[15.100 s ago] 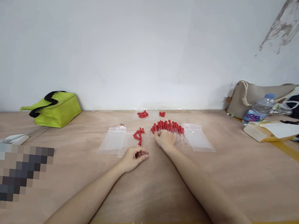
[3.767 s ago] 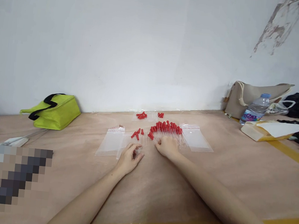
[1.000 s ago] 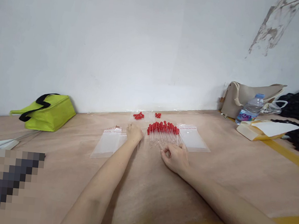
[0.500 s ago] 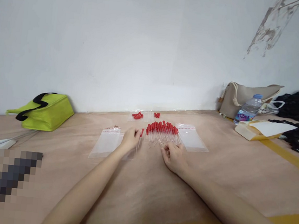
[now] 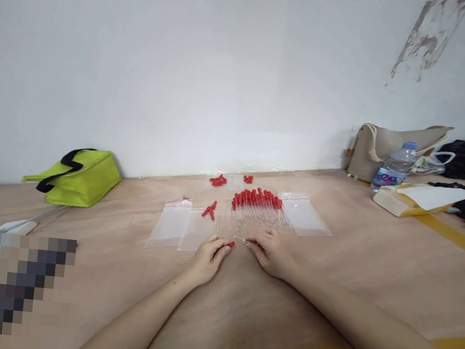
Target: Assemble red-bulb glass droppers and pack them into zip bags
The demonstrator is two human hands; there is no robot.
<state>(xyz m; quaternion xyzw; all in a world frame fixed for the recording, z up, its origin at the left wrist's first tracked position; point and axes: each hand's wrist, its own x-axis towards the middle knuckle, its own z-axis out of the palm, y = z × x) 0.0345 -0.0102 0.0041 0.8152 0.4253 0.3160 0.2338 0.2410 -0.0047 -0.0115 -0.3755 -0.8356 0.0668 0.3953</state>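
Bulb (image 5: 232, 244), small and red, sits pinched in your nearly closed left hand (image 5: 206, 260). Your right hand (image 5: 272, 255), loosely curled, pinches a thin clear tube (image 5: 240, 239), its tip near the bulb. Both hands are just in front of the red-topped droppers (image 5: 258, 198).

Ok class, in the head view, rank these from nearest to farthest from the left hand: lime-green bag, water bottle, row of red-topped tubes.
1. Row of red-topped tubes: ahead, slightly right.
2. Lime-green bag: off to the left.
3. Water bottle: far right.
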